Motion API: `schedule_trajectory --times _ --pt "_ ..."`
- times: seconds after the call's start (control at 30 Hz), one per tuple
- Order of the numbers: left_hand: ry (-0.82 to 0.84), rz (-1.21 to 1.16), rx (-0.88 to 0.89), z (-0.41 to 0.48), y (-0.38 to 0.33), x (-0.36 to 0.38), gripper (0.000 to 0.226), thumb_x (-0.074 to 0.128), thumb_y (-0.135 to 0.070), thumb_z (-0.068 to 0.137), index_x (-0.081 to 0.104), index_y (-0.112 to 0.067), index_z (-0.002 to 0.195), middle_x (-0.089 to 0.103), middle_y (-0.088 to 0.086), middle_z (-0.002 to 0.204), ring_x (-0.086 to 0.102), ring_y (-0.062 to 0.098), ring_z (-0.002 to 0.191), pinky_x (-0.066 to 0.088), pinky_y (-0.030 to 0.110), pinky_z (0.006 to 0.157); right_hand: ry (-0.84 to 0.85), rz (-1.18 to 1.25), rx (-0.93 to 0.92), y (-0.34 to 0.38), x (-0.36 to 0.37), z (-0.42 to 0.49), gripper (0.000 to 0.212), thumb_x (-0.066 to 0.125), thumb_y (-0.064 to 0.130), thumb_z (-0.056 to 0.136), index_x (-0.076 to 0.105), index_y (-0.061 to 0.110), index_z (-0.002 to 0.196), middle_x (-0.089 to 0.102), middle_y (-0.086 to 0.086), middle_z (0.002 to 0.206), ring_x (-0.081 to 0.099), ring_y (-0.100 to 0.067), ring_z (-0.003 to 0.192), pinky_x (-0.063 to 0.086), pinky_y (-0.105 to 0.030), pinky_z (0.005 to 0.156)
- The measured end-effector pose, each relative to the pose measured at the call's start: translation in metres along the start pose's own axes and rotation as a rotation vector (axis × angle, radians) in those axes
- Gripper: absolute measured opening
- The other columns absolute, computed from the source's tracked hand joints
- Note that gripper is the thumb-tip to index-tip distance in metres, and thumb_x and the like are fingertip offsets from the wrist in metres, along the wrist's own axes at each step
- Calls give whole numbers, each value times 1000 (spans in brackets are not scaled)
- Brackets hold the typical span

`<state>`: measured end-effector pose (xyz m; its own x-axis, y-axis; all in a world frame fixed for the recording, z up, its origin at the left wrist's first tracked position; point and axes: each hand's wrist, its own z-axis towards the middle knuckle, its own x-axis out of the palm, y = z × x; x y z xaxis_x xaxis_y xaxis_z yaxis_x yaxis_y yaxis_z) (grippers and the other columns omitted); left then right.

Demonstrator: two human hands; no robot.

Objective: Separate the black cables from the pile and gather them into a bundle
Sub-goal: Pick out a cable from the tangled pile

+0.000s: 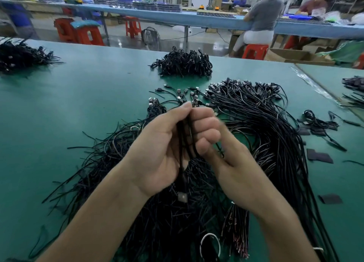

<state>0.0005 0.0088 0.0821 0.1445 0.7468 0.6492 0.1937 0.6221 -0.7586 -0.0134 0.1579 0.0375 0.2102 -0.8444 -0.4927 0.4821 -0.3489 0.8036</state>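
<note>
While thin black cables point(260, 127) are sprawling over a factory's green table mat point(78, 104), left hand point(161, 151) is gripping a bunch point(184, 143) running top-to-bottom mid-frame; right hand point(234, 165): grip unclear.

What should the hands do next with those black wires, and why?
Probably the right hand should tuck the thin black cable by its fingers into the small bunch of black cables that the left hand grips. That bunch holds only a few strands, while a big loose pile of black cables covers the green table beneath, so more need adding.
</note>
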Motion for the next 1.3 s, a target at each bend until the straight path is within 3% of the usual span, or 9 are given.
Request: schedule_trajectory --times 0.1,0.33,0.43,0.57,0.7,0.93,1.03,1.17,1.3 --pt "19 -79 -81 -1 -3 -1 40 50 -28 89 76 -9 64 67 1 61 63 8 47 48 14 40 14 36 -16 -1 3 0 14 56 22 100 55 36 98 59 15 101 57 -10 100 48 -42 88" --pt "41 -80 -192 0 -6 -5 33 52 -25 86 71 -11 62 59 -3 55 55 5 40 43 13 35 -328 -184 -72 -4 12 0 55 71 25 91 36 36 132 42 12 115 44 -5 110 41 -24 93" --pt "93 22 -220 -1 -5 -6 33 52 -27 87 70 -14 62 58 -4 54 54 4 39 42 12 36 -232 -163 -78 -5 13 2 34 58 21 96 55 23 130 48 8 122 48 -11 119 44 -36 98" --pt "60 -48 -170 1 -5 -8 37 51 -26 90 71 -13 62 59 -3 56 55 5 42 44 13 37 -187 -45 -3 -5 12 3 19 52 22 102 59 26 85 57 14 75 49 -3 63 38 -21 60" --pt "-78 -99 95 13 2 -16 51 40 -27 105 78 -2 82 74 9 81 72 16 68 56 19 57 -60 -60 183 -3 12 0 21 51 29 102 64 27 86 65 8 65 54 -4 49 40 -18 47" --pt "-205 783 487 21 22 -31 31 42 -24 105 72 -14 104 77 -2 94 73 8 90 56 18 78 34 -277 87 9 7 -2 13 57 39 96 69 33 97 57 17 83 55 -1 75 45 -29 65" --pt "-124 1171 321 18 24 -30 44 46 -28 104 67 -24 66 66 -19 58 61 -4 53 45 8 53 -87 -284 39 9 -6 -4 21 60 48 84 72 30 85 61 15 79 59 -4 75 49 -32 67" --pt "91 953 -30 13 20 -28 66 31 -47 104 69 -15 61 66 4 55 61 16 47 48 21 48 -221 -175 14 6 -18 -4 12 73 42 80 70 34 72 65 12 71 59 -6 65 42 -12 58" --pt "166 861 -116 9 13 -32 63 34 -55 102 59 -22 55 50 -5 45 44 8 38 37 15 41 -201 37 41 2 -19 -3 14 68 44 82 72 32 80 70 10 73 62 -6 63 51 -22 60"
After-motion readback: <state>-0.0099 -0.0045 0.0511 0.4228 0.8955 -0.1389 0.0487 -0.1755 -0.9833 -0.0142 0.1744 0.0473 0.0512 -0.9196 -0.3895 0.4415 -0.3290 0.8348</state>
